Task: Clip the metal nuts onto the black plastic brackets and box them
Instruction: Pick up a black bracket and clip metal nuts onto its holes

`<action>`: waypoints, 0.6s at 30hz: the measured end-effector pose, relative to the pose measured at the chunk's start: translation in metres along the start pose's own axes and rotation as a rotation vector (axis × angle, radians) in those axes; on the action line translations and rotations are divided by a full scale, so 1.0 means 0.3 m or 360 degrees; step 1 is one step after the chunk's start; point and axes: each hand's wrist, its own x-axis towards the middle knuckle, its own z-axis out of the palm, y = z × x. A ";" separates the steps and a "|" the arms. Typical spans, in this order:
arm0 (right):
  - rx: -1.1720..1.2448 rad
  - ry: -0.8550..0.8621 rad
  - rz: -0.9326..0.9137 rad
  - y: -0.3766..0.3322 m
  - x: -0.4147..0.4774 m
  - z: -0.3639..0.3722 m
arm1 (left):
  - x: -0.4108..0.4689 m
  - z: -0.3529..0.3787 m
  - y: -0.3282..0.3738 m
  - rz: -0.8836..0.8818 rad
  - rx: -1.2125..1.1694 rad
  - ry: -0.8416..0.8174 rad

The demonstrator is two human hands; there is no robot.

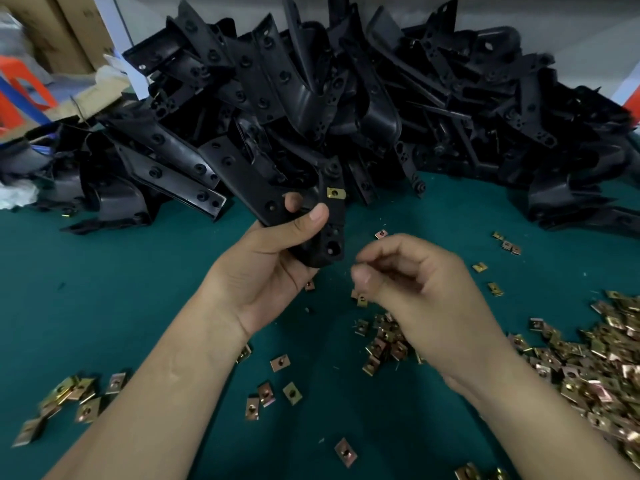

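My left hand (273, 258) grips a black plastic bracket (332, 233) above the green table, thumb across its front. One brass-coloured metal nut (335, 193) is clipped on the bracket's upper edge. My right hand (408, 282) hovers just right of the bracket with fingers curled; a metal nut (362, 300) shows under its thumb, and I cannot tell whether the hand holds it. Loose metal nuts (588, 358) lie heaped at the right and scattered below both hands.
A big pile of black brackets (311, 98) fills the back of the green table (104, 289). More nuts (69, 396) lie at the lower left. Cardboard boxes (59, 26) and an orange stool (20, 95) stand at the far left.
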 end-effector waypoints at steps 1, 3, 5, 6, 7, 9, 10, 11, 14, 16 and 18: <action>0.0177 0.0015 0.0061 -0.007 0.001 -0.005 | 0.000 0.000 -0.003 0.0002 0.0006 -0.0016; 0.0456 -0.0007 0.0162 -0.021 0.003 -0.009 | 0.001 -0.001 -0.008 -0.0005 0.0034 -0.0058; 0.0660 -0.0052 0.0229 -0.032 0.002 -0.008 | 0.000 -0.002 -0.014 -0.0019 0.0048 -0.0109; 0.0740 -0.0065 0.0262 -0.035 0.001 -0.007 | 0.000 -0.002 -0.015 -0.0025 0.0051 -0.0128; 0.0799 -0.0071 0.0299 -0.035 0.000 -0.006 | -0.003 -0.004 -0.018 -0.0028 0.0052 -0.0140; 0.0858 -0.0047 0.0354 -0.034 -0.002 -0.008 | -0.005 -0.001 -0.022 -0.0033 0.0046 -0.0172; 0.0890 -0.0035 0.0370 -0.035 -0.001 -0.007 | -0.007 0.002 -0.023 -0.0037 0.0033 -0.0187; 0.0945 -0.0027 0.0380 -0.036 0.000 -0.007 | -0.006 0.004 -0.024 -0.0042 0.0024 -0.0206; 0.1110 -0.0036 0.0398 -0.050 0.007 -0.011 | -0.005 0.007 -0.026 -0.0055 0.0027 -0.0240; 0.1140 -0.0052 0.0400 -0.057 0.009 -0.014 | -0.004 0.008 -0.028 -0.0063 0.0039 -0.0260; 0.1153 -0.0034 0.0407 -0.057 0.008 -0.014 | -0.003 0.009 -0.032 -0.0066 0.0048 -0.0261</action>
